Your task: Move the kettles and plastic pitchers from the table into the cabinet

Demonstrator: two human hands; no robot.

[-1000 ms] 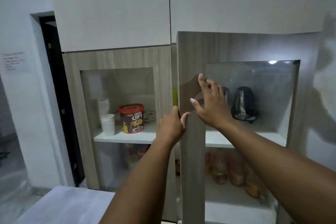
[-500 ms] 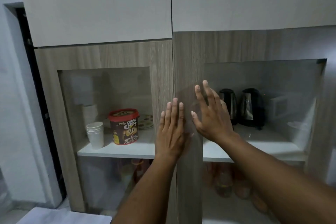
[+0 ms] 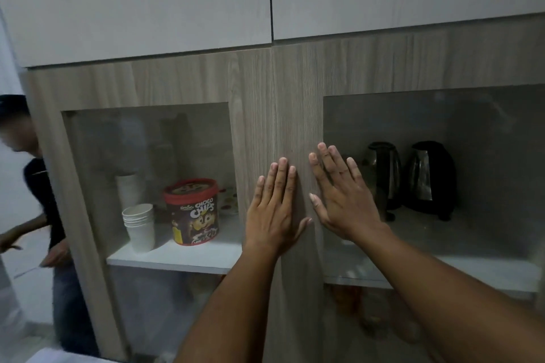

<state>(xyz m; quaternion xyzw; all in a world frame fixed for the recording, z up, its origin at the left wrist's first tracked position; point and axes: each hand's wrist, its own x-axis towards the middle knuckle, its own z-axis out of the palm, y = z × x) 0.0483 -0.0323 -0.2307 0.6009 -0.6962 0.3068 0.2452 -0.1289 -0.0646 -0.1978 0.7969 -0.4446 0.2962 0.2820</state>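
Matt wood-grain cabinet doors (image 3: 274,115) with glass panes; glossy metal kettles (image 3: 410,180).

Dim room, plain white upper panels (image 3: 141,0) over wood-grain glass-fronted doors (image 3: 256,97), pale wall (image 3: 8,62) at left

Both palms flat on shut cabinet doors (image 3: 280,115): left hand (image 3: 272,209), right hand (image 3: 343,200). Two kettles (image 3: 383,177) (image 3: 430,180) behind right glass; cups (image 3: 140,224), tub (image 3: 193,212) behind left.
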